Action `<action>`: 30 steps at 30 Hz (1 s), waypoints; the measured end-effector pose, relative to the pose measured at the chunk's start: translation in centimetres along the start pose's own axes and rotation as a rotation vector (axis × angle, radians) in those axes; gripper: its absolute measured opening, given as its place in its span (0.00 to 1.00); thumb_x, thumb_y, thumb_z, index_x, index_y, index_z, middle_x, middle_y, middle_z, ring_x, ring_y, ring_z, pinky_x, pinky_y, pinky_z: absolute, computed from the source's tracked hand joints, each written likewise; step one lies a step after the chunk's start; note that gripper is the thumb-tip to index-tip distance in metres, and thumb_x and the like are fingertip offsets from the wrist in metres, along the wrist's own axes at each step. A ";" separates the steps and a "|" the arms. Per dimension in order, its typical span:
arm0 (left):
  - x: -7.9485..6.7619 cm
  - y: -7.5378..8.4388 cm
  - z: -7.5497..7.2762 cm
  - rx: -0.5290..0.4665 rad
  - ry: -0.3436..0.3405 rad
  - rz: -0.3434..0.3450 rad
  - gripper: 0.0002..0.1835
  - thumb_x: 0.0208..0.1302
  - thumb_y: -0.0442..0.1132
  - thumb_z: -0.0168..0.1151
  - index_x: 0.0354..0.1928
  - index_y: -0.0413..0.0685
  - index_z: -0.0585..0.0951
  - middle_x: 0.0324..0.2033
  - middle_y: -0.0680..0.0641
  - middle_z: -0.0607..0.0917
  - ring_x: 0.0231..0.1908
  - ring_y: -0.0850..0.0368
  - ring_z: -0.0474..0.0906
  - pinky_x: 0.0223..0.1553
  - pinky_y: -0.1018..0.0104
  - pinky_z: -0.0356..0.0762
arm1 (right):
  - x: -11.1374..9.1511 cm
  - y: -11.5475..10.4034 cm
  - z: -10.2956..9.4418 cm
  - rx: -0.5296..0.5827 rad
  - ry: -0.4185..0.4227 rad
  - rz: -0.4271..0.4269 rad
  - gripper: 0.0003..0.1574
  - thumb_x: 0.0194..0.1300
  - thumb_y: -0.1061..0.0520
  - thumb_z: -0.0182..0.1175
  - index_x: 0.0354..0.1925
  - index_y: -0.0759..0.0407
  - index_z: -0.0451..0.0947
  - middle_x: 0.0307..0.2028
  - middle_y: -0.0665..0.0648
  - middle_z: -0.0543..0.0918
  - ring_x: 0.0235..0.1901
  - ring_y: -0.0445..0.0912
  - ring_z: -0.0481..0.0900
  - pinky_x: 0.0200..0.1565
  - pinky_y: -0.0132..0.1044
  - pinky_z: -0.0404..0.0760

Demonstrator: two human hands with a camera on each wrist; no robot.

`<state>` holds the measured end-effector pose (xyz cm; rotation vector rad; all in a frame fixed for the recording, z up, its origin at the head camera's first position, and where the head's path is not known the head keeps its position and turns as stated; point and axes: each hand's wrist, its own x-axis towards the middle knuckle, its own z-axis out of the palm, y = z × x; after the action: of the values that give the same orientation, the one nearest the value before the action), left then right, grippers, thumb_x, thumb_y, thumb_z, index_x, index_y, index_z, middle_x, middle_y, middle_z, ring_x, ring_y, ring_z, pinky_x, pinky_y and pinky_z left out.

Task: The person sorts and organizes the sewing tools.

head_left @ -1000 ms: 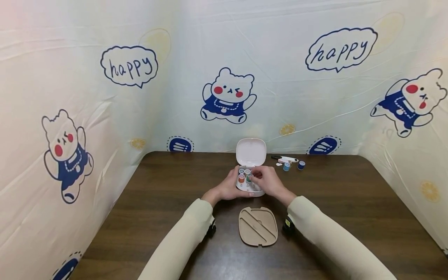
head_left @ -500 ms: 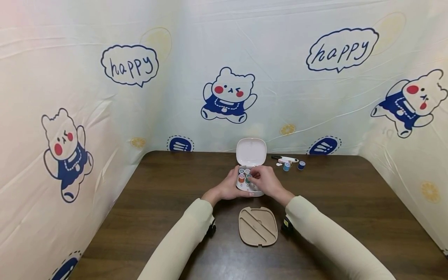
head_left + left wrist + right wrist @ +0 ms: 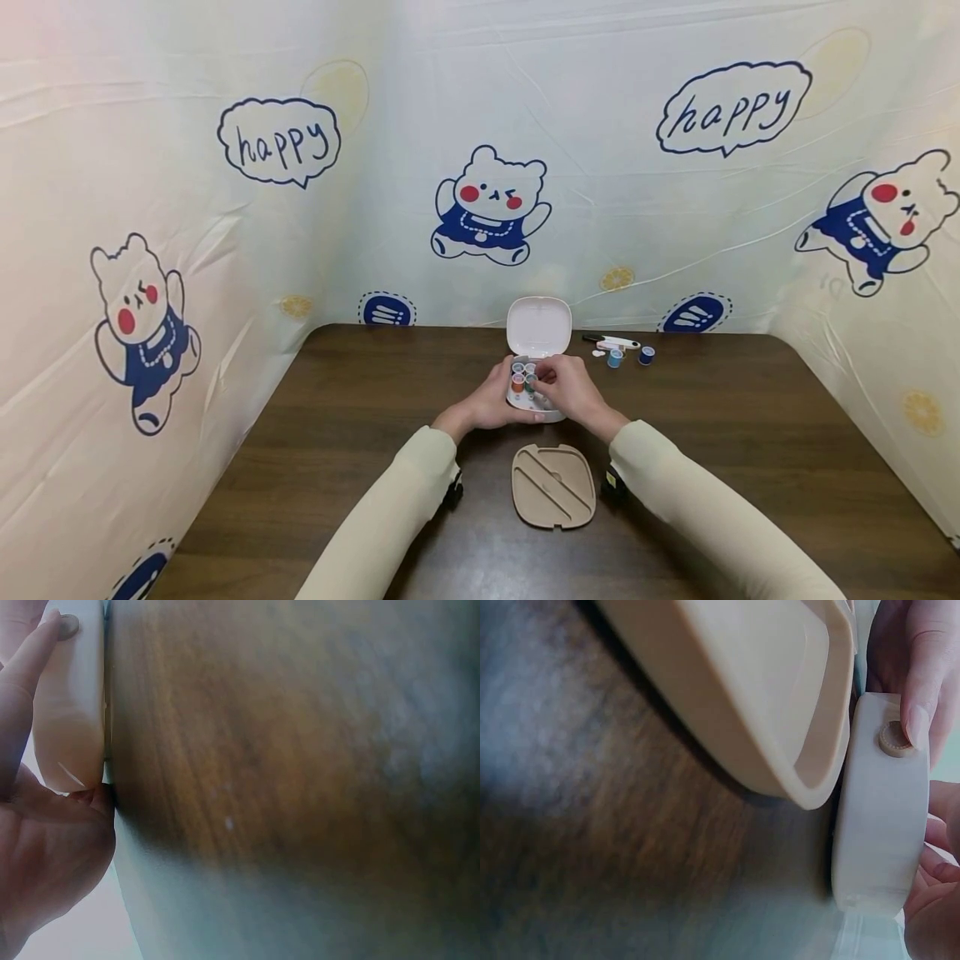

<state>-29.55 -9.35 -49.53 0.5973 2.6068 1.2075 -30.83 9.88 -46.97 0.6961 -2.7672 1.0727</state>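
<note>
A small white sewing box point(image 3: 885, 817) stands on the table with its lid point(image 3: 538, 327) raised. My left hand point(image 3: 489, 402) holds the box at its left side, the thumb lying along the front wall by a round button point(image 3: 895, 740). Inside, an orange thread spool point(image 3: 517, 385) stands at the left, with two white-topped spools point(image 3: 518, 367) behind. My right hand point(image 3: 573, 388) pinches a green thread spool point(image 3: 530, 386) beside the orange one. Its fingers reach over the right part of the box and hide much of that side. The left wrist view shows the box's edge point(image 3: 67, 712).
A beige tray insert point(image 3: 553, 486) with diagonal grooves lies on the table in front of the box. Behind to the right are a light blue spool point(image 3: 615, 358), a dark blue spool point(image 3: 647, 356) and a black-and-white slim tool point(image 3: 613, 341). A printed curtain surrounds the table.
My right hand has shifted slightly left, and the green spool sits a little lower and closer to the orange one. My left hand keeps its hold on the box.
</note>
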 end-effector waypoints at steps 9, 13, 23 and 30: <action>-0.6 1.1 -0.5 -0.020 -0.006 -0.004 0.65 0.56 0.54 0.78 0.80 0.42 0.42 0.72 0.35 0.57 0.66 0.45 0.63 0.69 0.49 0.63 | -0.6 -0.2 -0.7 0.015 0.002 -0.048 0.08 0.64 0.63 0.71 0.41 0.66 0.86 0.37 0.59 0.87 0.35 0.46 0.86 0.40 0.40 0.85; -0.6 1.0 -0.4 -0.012 0.003 0.016 0.63 0.55 0.54 0.79 0.79 0.42 0.45 0.71 0.35 0.58 0.65 0.44 0.63 0.68 0.49 0.64 | -0.9 -0.2 -1.1 -0.021 0.022 -0.091 0.09 0.63 0.64 0.71 0.43 0.67 0.86 0.40 0.62 0.85 0.38 0.50 0.85 0.42 0.44 0.85; -0.3 0.5 -0.1 0.005 0.002 -0.005 0.63 0.54 0.57 0.79 0.79 0.47 0.45 0.69 0.38 0.60 0.64 0.49 0.64 0.68 0.52 0.64 | -2.0 0.2 -2.3 -0.130 0.048 -0.057 0.15 0.65 0.61 0.68 0.49 0.66 0.86 0.48 0.62 0.82 0.49 0.56 0.80 0.52 0.52 0.80; -0.4 0.8 -0.2 -0.003 0.002 -0.016 0.63 0.54 0.56 0.79 0.79 0.47 0.46 0.69 0.38 0.61 0.63 0.48 0.65 0.67 0.51 0.65 | -2.9 1.3 -3.1 -0.111 0.092 -0.053 0.13 0.65 0.62 0.67 0.47 0.68 0.85 0.45 0.63 0.82 0.44 0.57 0.80 0.45 0.50 0.79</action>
<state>-29.05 -9.20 -48.83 0.5741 2.6060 1.2074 -29.06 13.83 -46.16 0.6845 -2.6902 0.9090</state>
